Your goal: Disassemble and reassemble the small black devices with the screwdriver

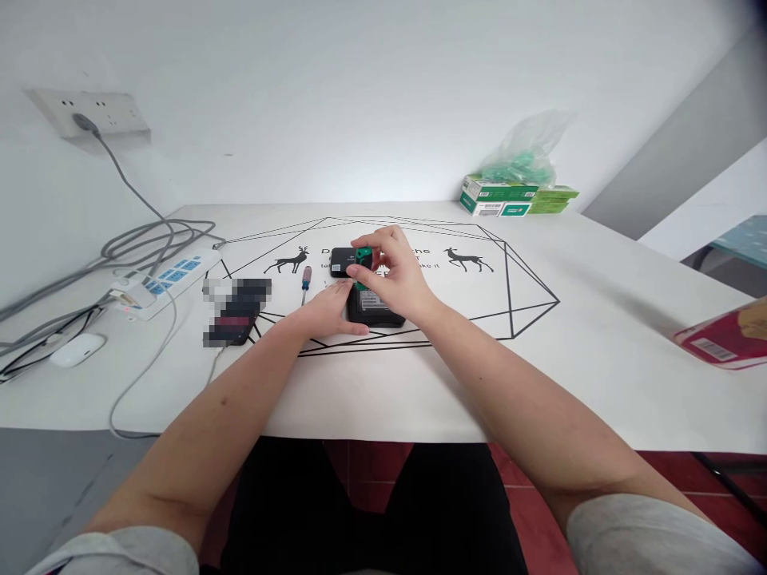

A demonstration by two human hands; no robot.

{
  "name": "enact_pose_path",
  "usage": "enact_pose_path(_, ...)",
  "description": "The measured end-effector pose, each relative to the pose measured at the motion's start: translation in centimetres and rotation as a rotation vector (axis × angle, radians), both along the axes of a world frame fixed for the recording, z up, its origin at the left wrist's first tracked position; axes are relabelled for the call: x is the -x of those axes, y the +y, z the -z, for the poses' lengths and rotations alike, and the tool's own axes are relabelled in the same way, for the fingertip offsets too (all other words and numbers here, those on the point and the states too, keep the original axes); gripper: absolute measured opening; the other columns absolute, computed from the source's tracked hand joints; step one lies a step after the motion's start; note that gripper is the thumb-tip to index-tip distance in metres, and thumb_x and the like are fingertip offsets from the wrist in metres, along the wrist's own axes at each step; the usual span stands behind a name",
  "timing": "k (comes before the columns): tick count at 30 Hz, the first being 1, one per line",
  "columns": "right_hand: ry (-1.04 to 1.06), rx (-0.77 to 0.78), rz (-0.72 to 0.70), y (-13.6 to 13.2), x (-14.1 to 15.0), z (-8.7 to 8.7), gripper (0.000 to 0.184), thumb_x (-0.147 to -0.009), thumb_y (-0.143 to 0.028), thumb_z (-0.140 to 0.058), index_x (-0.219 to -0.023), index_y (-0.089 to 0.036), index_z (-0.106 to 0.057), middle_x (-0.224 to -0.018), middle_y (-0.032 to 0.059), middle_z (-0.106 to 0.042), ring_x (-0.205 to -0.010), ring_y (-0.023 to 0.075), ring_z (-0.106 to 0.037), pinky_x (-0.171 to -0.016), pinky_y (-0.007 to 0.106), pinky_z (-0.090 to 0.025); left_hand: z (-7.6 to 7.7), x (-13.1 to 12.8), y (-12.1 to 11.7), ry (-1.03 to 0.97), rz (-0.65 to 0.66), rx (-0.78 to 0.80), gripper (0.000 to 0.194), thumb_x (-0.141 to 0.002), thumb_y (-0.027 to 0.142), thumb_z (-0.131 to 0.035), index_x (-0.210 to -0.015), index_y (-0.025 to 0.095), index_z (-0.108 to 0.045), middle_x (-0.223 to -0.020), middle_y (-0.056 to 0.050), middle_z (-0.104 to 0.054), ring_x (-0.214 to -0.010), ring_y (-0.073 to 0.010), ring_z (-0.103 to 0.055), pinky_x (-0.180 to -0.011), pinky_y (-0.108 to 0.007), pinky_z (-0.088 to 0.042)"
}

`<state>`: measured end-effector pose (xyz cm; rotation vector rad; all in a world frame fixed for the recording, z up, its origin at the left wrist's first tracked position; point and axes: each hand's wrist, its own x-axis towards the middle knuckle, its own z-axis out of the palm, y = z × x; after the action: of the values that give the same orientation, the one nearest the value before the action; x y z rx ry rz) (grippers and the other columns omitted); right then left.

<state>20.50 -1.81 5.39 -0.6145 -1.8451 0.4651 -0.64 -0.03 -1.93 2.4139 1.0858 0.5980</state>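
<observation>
In the middle of the table, my left hand (327, 310) steadies a black case (383, 323), with its thumb at the near left edge and its fingers at the far left. Inside the case lies a flat silver part with a printed label (372, 299), which looks like a hard drive. Above its far end, my right hand (399, 275) pinches a small green circuit board (363, 255) between thumb and fingers. Just behind lies a black cover (343, 262) with a small white label, partly hidden by the board. A screwdriver (306, 278) lies left of my hands.
A phone (243, 319), partly pixelated, lies to the left, near a white power strip (173, 279), tangled cables and a white mouse-like object (77, 350). Green-and-white boxes (500, 196) with a plastic bag stand at the back right. A red packet (725, 339) is at the right edge.
</observation>
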Motion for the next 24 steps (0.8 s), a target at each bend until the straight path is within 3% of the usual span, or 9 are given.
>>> enact_pose_path(4,0.023,0.019,-0.012,-0.28,0.2,0.0,0.037,-0.092,-0.028,-0.068,-0.129,-0.03,-0.068,-0.118,0.0058,-0.067,-0.104,0.0232,-0.066,-0.084,0.043,-0.065,0.28,0.13,0.2,0.009,-0.004,0.0,0.123,-0.076,0.084,-0.084,-0.172,0.022,-0.038,-0.172,-0.02,-0.049,-0.158,-0.0532,-0.044,-0.127,-0.067,-0.038)
enact_pose_path(10,0.023,0.074,-0.093,-0.34,0.02,-0.06,0.041,-0.093,-0.021,-0.054,-0.132,-0.028,-0.066,-0.134,0.0083,-0.073,-0.122,0.0263,-0.069,-0.1,0.05,-0.065,0.49,0.27,0.41,0.035,-0.017,0.003,0.121,-0.076,0.084,-0.084,-0.17,0.022,-0.04,-0.169,-0.02,-0.052,-0.156,-0.0536,-0.046,-0.126,-0.067,-0.039)
enact_pose_path(16,-0.003,0.015,0.005,-0.09,0.23,0.13,0.039,-0.09,-0.029,-0.068,-0.128,-0.029,-0.068,-0.127,0.0082,-0.071,-0.104,0.0242,-0.068,-0.081,0.043,-0.066,0.13,0.13,0.12,0.007,0.015,-0.001,0.125,-0.077,0.084,-0.083,-0.174,0.022,-0.033,-0.174,-0.02,-0.046,-0.162,-0.0513,-0.038,-0.13,-0.066,-0.034)
enact_pose_path(24,0.051,0.071,0.021,-0.13,0.23,-0.01,0.047,-0.087,-0.026,-0.068,-0.134,-0.029,-0.062,-0.128,0.0071,-0.071,-0.103,0.0229,-0.069,-0.082,0.044,-0.066,0.11,0.02,0.05,0.005,-0.002,-0.004,0.125,-0.075,0.084,-0.084,-0.173,0.022,-0.036,-0.174,-0.02,-0.047,-0.161,-0.0521,-0.04,-0.129,-0.067,-0.035)
